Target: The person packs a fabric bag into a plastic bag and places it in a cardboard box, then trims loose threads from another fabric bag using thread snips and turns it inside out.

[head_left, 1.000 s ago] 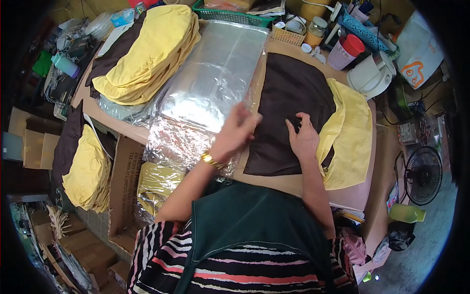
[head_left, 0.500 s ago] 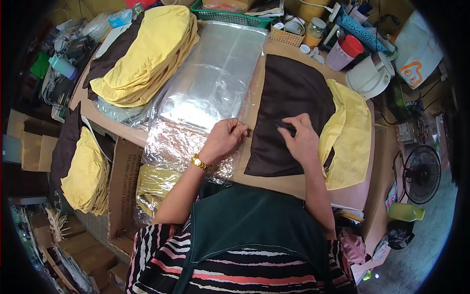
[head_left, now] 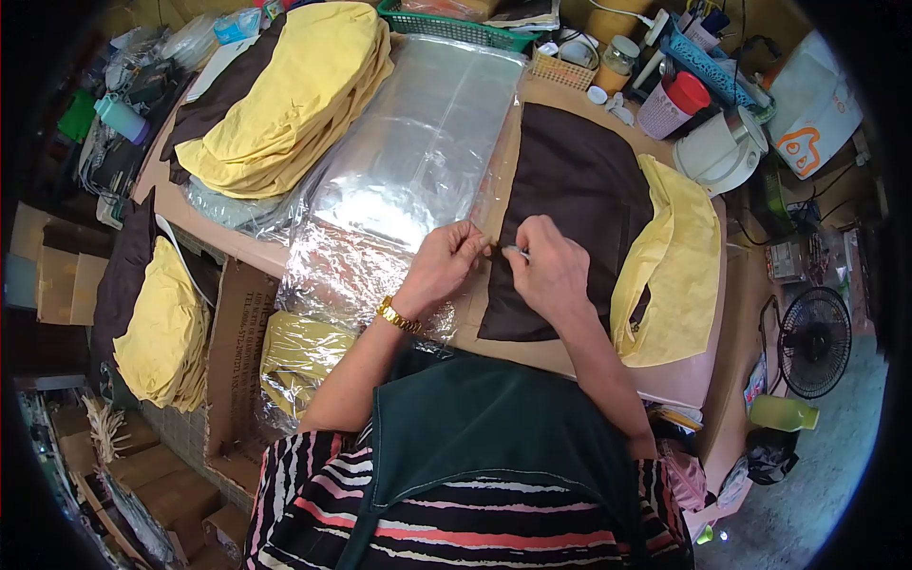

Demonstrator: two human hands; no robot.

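Yellow cloths are already piled up beside clear bags. The left hand has its grip pinched closed; I can't tell on what. The right hand pinches a small pale thing. Dark cloth lies spread on the worktop, not folded, touching yellow cloth.

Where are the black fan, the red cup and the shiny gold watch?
Black round fan [head_left: 815, 342]: head view, on its front grille.
Red plastic cup [head_left: 688, 92]: head view, on its side.
Shiny gold metal watch [head_left: 398, 316]: head view, on its band.

Two hands — one fan
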